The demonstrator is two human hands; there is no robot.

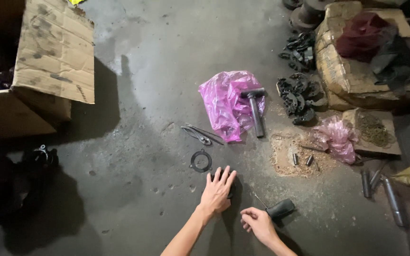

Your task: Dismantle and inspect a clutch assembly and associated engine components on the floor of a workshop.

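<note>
My left hand [218, 189] lies flat on the concrete floor with fingers spread, covering a small dark part that barely shows under the fingertips. Just beyond it lies a thin black metal ring [200, 160]. My right hand [257, 224] is curled loosely near a tool with a thick black handle [280, 208] and a thin metal shaft; whether it touches the tool is unclear. Pliers [198, 134] lie beyond the ring. A hammer [255, 110] rests on a crumpled pink plastic bag [227, 103].
An open cardboard box [48, 61] stands at the far left. Dark metal parts [300, 97] are heaped at the right beside a worn box [352, 71]. Sawdust with small cylinders [300, 159], a second pink bag [338, 137] and metal rods [390, 194] lie at right.
</note>
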